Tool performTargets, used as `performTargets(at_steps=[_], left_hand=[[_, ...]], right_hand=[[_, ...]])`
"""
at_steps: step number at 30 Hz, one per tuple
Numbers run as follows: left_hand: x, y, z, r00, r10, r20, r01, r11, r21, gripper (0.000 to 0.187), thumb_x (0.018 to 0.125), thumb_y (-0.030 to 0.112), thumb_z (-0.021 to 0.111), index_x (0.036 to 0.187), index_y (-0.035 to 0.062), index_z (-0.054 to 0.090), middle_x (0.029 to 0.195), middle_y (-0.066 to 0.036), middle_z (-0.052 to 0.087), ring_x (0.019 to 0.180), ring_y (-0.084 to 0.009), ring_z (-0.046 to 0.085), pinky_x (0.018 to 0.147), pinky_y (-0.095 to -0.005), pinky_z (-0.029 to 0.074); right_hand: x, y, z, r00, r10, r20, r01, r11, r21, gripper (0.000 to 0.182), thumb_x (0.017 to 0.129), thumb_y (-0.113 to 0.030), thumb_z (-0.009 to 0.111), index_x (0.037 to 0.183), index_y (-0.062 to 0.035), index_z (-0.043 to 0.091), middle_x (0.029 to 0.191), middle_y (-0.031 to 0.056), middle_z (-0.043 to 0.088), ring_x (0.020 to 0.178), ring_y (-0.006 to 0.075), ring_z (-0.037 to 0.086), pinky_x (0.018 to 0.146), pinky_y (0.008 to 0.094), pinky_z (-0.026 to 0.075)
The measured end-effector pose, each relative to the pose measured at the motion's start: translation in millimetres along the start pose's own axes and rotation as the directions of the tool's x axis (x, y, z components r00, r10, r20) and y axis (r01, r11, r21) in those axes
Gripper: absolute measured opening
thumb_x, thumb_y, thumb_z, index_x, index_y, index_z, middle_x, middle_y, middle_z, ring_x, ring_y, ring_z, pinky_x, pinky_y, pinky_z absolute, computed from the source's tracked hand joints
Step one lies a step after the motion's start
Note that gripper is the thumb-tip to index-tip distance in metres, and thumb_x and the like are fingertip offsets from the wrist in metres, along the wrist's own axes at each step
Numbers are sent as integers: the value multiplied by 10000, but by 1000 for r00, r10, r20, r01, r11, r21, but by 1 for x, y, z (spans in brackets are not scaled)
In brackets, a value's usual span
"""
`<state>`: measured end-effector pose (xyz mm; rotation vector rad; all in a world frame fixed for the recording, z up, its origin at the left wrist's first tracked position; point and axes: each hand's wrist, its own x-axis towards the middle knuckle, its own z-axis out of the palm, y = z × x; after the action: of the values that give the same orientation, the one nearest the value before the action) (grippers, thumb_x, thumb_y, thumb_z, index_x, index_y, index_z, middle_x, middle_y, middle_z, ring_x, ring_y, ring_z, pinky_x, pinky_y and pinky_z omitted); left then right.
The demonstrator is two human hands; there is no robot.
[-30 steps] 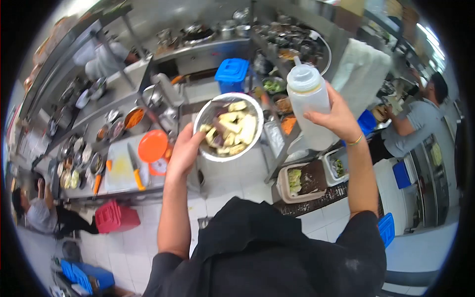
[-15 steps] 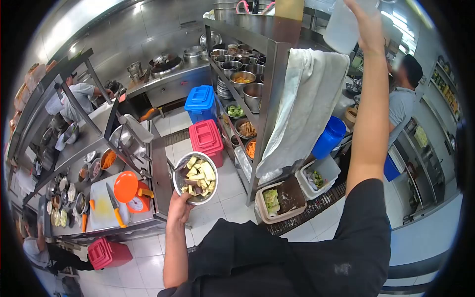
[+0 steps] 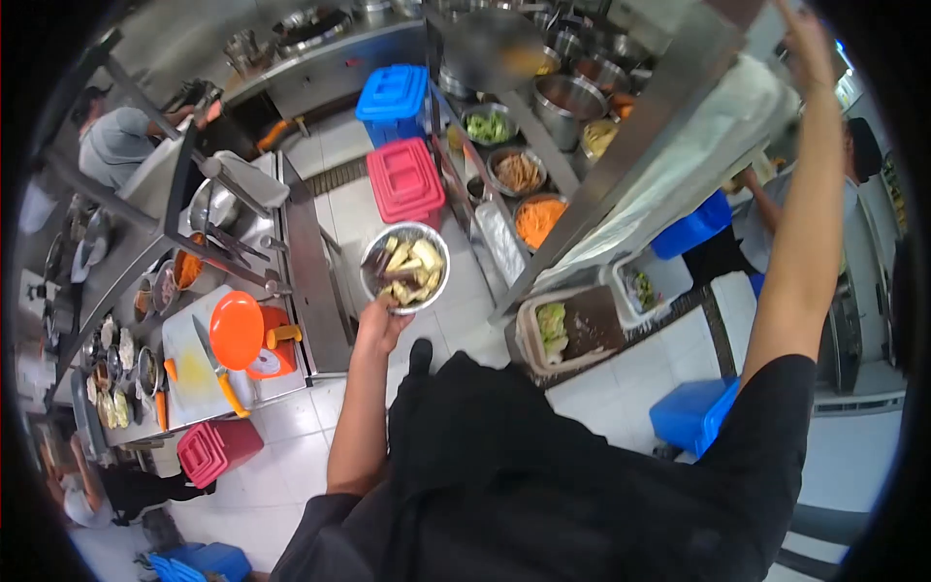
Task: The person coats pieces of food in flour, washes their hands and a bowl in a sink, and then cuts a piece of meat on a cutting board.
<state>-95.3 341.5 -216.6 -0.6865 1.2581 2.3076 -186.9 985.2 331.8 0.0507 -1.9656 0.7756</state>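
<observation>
In the head view, my left hand [image 3: 385,328] grips a round metal bowl [image 3: 443,276] by its near rim. Chopped pale pieces with dark skin, like eggplant, [image 3: 417,258] fill the bowl, which is held out at waist height above the floor. My right hand [image 3: 810,48] is raised high at the upper right edge, beside the steel shelf post [image 3: 640,126] and the white cloth [image 3: 718,136] hanging there. The ends of its fingers run to the dark edge, so whether it holds anything is hidden.
At left, a counter carries a cutting board [image 3: 184,335], a knife [image 3: 221,364] and an orange scale [image 3: 276,349]. Lidded red [image 3: 402,179] and blue [image 3: 393,102] bins stand ahead. Food tubs [image 3: 543,364] sit on the floor at right. Other people [image 3: 121,145] work nearby.
The view has tilted down and shifted. The bowl in my left hand sits further right in view. My right hand has moved toward the upper right edge; the white container by it is out of sight.
</observation>
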Motion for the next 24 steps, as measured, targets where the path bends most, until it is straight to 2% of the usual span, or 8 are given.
performTargets(at_steps=[3, 4, 6, 10, 14, 17, 19, 24], left_hand=[[62, 4, -16, 997, -55, -62, 57, 997, 44, 358, 886, 58, 499, 1235, -24, 513, 1133, -148, 632, 993, -288, 661, 821, -445, 577], [86, 3, -24, 994, -80, -74, 84, 995, 53, 350, 881, 50, 500, 1225, -14, 523, 1147, -138, 629, 1009, -286, 652, 835, -449, 572], [131, -2, -43, 985, -137, -107, 146, 986, 81, 337, 872, 34, 500, 1205, 7, 545, 1174, -119, 624, 1039, -283, 636, 864, -457, 561], [195, -2, -54, 952, -247, -179, 271, 955, 125, 396, 862, 48, 526, 1252, -14, 510, 1125, -170, 651, 942, -316, 682, 795, -443, 604], [262, -22, -77, 922, -340, -186, 372, 911, 177, 398, 870, 60, 543, 1263, 4, 520, 1115, -169, 667, 884, -304, 704, 732, -420, 619], [278, -27, -74, 920, -361, -150, 388, 892, 233, 317, 901, 56, 506, 1210, 0, 551, 1106, -147, 662, 944, -299, 677, 821, -459, 596], [288, -38, -80, 901, -397, -173, 430, 868, 248, 318, 901, 59, 510, 1211, 2, 553, 1100, -156, 666, 944, -296, 681, 815, -456, 596], [298, -55, -86, 871, -454, -188, 491, 829, 268, 342, 899, 64, 520, 1234, -3, 533, 1102, -172, 665, 928, -300, 691, 780, -442, 610]], right_hand=[[-159, -125, 23, 914, -94, -394, -132, 850, -509, 486, 932, -301, 586, 1325, -14, 585, 1319, 148, 642, 1159, 273, 633, 953, 455, 505], [-199, -129, 23, 891, -349, -292, -19, 611, -791, 393, 916, -195, 551, 1255, -3, 594, 1278, 162, 655, 1114, 289, 652, 911, 468, 523], [-300, -135, 77, 852, -468, -234, 170, 670, -723, 429, 917, -221, 557, 1274, 15, 581, 1282, 194, 643, 1132, 317, 641, 941, 461, 505], [-503, -79, 276, 956, 242, 168, -184, 936, -301, 511, 918, -274, 570, 1312, 51, 553, 1289, 259, 621, 1168, 372, 618, 1001, 446, 471], [-670, 59, 413, 412, 857, 310, -594, 511, -621, 599, 920, -326, 583, 1349, 87, 525, 1296, 323, 598, 1204, 428, 595, 1061, 431, 436], [-726, 160, 440, 174, 979, 104, -510, 180, -841, 668, 921, -366, 593, 1377, 114, 504, 1301, 371, 581, 1230, 470, 578, 1107, 420, 411], [-717, 195, 448, -293, 939, 181, -724, -94, -684, 625, 937, -379, 532, 1332, 104, 565, 1426, 295, 532, 1267, 387, 582, 1068, 449, 418], [-730, 230, 480, -401, 896, 193, -874, -311, -373, 755, 912, -451, 680, 1449, 31, 460, 1556, 203, 399, 1423, 341, 378, 1148, 461, 314]])
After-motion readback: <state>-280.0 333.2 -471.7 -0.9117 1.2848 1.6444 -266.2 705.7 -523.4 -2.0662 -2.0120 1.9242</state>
